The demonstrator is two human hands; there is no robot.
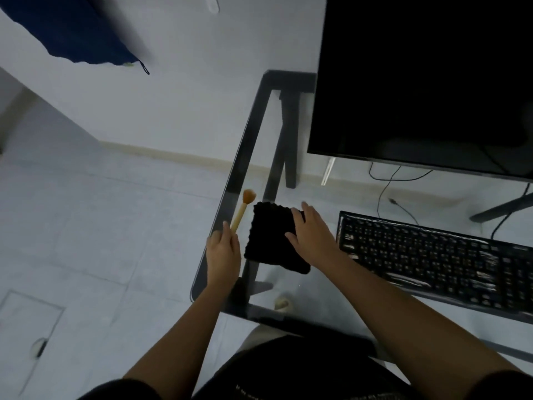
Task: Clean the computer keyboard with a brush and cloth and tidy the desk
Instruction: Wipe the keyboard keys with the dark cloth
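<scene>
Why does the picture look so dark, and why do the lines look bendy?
Head view: dim room light, so the black cloth and monitor lose detail; white glare streaks sit on the keyboard; the wide lens curves the glass desk edge; the blue fabric top left is blurred.

Home office corner, prob. a bedroom: glass worktop w/ black metal frame, big black monitor, black computer keyboard, pale tiled floor, plain white walls.

Head-worn view, steeply downward, close over glass desk corner
</scene>
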